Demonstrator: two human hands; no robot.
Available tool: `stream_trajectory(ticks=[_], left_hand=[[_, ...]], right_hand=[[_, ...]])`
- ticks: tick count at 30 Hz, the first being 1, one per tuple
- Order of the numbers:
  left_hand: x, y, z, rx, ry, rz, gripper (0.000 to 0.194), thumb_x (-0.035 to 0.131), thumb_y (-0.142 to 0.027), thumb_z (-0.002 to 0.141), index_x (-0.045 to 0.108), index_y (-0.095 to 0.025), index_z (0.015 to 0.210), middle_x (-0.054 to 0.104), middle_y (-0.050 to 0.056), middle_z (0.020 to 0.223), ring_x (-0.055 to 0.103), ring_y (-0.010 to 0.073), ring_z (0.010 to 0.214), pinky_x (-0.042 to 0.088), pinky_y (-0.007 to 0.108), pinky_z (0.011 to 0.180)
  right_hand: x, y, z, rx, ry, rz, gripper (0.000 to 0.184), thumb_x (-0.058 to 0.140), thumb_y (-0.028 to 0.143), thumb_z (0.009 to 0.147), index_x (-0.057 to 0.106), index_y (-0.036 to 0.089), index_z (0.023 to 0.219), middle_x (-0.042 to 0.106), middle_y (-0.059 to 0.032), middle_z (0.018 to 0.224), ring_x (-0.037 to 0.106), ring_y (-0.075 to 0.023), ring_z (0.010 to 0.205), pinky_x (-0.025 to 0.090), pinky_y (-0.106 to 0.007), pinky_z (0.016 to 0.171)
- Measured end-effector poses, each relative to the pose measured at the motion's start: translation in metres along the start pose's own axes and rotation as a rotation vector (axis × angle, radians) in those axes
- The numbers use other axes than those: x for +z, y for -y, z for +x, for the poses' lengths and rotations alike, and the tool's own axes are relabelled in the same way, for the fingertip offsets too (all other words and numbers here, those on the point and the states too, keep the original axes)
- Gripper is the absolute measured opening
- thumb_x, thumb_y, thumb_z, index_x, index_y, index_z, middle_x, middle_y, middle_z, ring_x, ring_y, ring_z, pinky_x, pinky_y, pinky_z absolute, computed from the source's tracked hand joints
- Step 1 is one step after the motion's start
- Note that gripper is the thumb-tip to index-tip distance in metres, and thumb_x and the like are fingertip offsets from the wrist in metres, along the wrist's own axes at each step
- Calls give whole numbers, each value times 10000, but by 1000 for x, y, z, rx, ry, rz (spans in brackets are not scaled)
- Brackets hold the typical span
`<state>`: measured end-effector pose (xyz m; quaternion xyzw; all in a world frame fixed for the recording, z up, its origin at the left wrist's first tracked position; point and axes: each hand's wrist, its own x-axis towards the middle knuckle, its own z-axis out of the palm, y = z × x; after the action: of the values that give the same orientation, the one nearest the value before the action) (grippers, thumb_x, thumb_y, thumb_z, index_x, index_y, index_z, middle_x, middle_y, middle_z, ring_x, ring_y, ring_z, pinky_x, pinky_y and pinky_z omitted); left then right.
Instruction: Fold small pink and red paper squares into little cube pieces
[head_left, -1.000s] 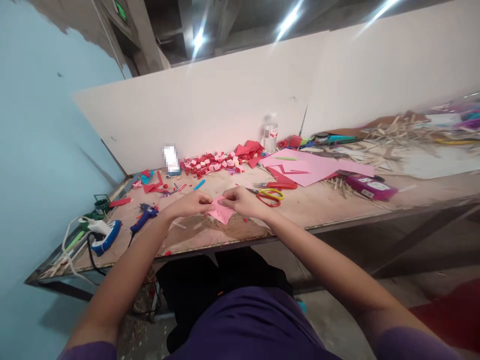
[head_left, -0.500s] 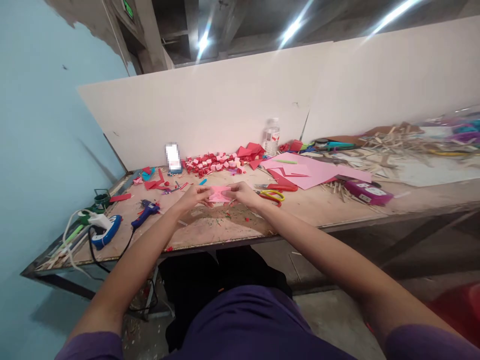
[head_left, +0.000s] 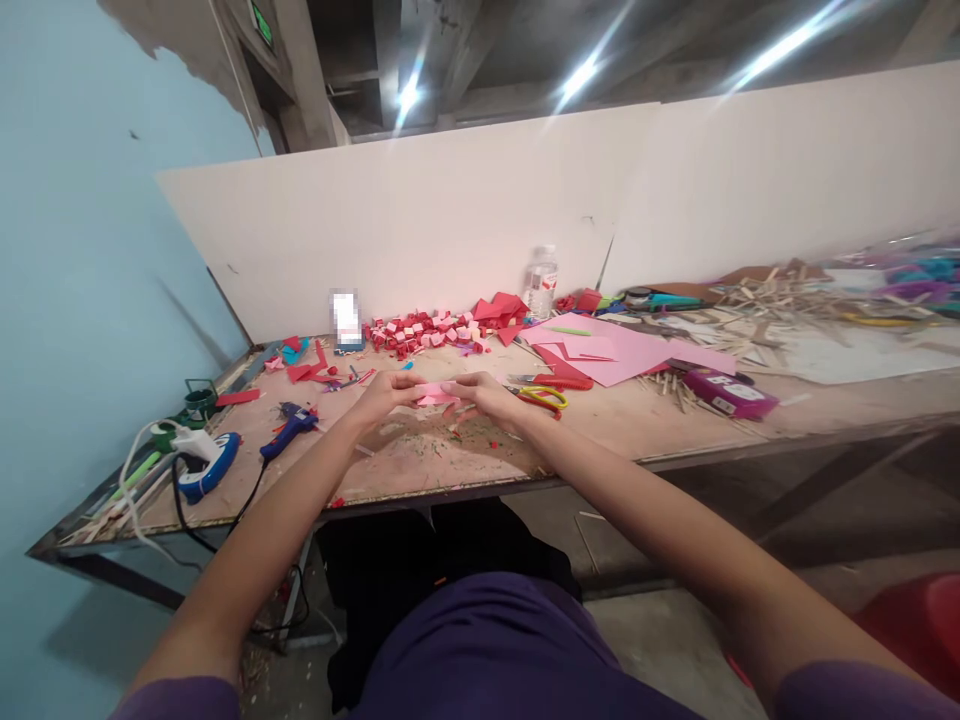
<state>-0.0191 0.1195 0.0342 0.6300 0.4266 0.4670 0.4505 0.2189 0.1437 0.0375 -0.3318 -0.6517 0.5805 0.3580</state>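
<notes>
Both hands meet over the middle of the wooden workbench (head_left: 645,425). My left hand (head_left: 384,395) and my right hand (head_left: 487,396) pinch a small piece of pink paper (head_left: 435,393) between their fingertips, holding it flat and low, just above the tabletop. Most of the paper is hidden by the fingers. Yellow-and-red scissors (head_left: 544,397) lie just right of my right hand. Paper scraps litter the bench under my hands.
A pile of small red and pink folded pieces (head_left: 424,330) lies behind the hands, next to pink sheets (head_left: 611,352) and a water bottle (head_left: 540,281). Blue glue guns (head_left: 289,424) with cords sit at the left. A purple box (head_left: 724,392) and wooden sticks (head_left: 757,300) lie at the right.
The pink paper went from hanging as a diamond below the fingers to being held flat and narrow. Both hands moved slightly farther from me over the bench.
</notes>
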Motion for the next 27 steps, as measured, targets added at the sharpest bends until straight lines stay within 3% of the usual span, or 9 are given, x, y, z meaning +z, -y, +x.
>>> stream_trajectory(ticks=[9, 18, 22, 27], left_hand=[[2, 2, 2, -26, 11, 26, 508, 987, -571, 672, 778, -130, 812, 758, 78, 754, 699, 178, 672, 609, 316, 697], [5, 3, 1, -38, 58, 33, 577, 964, -635, 681, 770, -132, 888, 776, 80, 792, 729, 191, 696, 598, 306, 704], [7, 8, 3, -62, 99, 40, 594, 969, -628, 670, 783, -122, 921, 792, 99, 796, 740, 198, 698, 597, 311, 713], [7, 9, 4, -81, 117, 44, 608, 975, -656, 653, 763, -121, 851, 789, 108, 758, 740, 202, 695, 603, 316, 717]], right_hand=[[1, -2, 4, 39, -32, 44, 389, 1014, 443, 727, 745, 167, 780, 784, -61, 850, 765, -194, 713, 636, -248, 603], [2, 1, 5, 94, -55, 86, 212, 836, 318, 974, 751, 146, 884, 807, -86, 824, 758, -177, 659, 627, -237, 588], [2, 0, 6, 86, -67, 116, 161, 803, 280, 996, 755, 145, 923, 795, -62, 860, 762, -170, 665, 632, -243, 598], [1, -5, 7, 90, -62, 100, 199, 823, 306, 981, 764, 144, 881, 740, -32, 728, 745, -171, 644, 620, -238, 590]])
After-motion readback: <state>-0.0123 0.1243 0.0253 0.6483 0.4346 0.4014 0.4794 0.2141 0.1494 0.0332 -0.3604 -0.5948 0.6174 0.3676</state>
